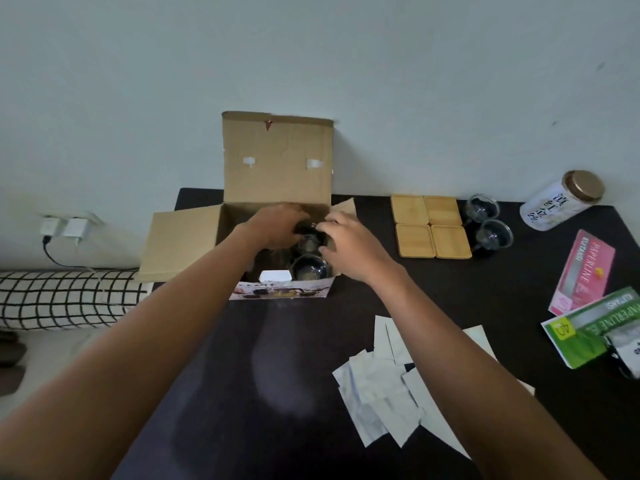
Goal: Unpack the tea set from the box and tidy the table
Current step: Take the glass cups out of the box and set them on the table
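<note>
Non-task items around the dark tabletop

Right edge: a pink Paperline packet [583, 273] beside a green Paperline packet [593, 330], which overlaps its lower end. Far right corner: a white jar [560, 202] with a gold lid, tilted. Off the table, left: a grid-patterned cushion [65, 299] below two wall plugs [65, 227].

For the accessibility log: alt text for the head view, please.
Both hands, left hand and right hand, grip a dark item over an open cardboard box on a black table; four wooden coasters and two glass cups sit right.
</note>
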